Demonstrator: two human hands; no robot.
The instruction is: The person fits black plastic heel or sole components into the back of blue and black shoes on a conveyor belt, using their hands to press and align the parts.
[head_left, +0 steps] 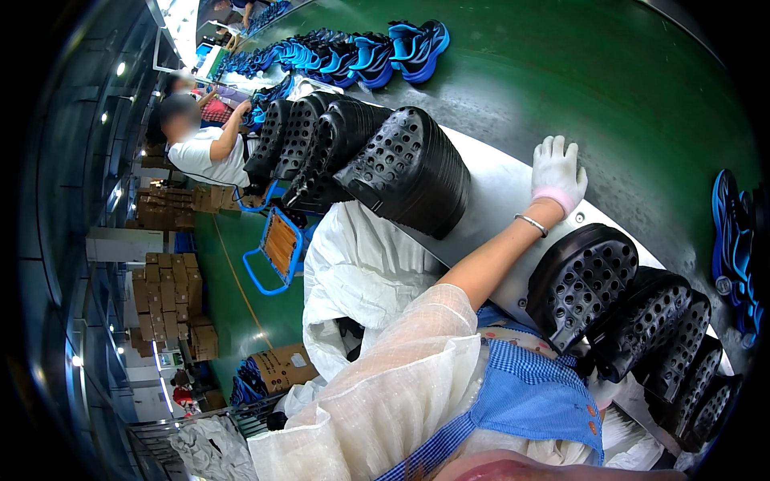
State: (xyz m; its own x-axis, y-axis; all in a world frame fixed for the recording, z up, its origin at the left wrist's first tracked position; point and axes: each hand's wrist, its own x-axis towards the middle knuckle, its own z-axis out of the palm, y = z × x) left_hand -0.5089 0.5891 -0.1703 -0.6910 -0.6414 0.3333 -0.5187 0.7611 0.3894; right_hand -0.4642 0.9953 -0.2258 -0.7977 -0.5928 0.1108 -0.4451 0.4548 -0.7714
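My left hand point(558, 172), in a white glove with a pink cuff, lies palm down at the edge between the white metal ledge point(501, 192) and the green surface. Its fingers are stretched out and nothing is in them. Left of it stands a stack of black, hole-dotted, shoe-shaped pieces point(417, 172), with more stacks behind. To its right, on the same ledge, similar black pieces point(584, 280) lean in a row. Beneath these, a bit of pale pink cuff point(607, 390) shows of my right arm; the black pieces hide the fingers of my right hand.
Blue and black sneakers point(419, 52) line the green surface point(561, 64); others point(734, 248) are at far right. A person in a white shirt point(210, 152) sits at left. Nearby are a white sack point(361, 264), a blue-framed stool point(279, 244) and stacked cartons point(168, 297).
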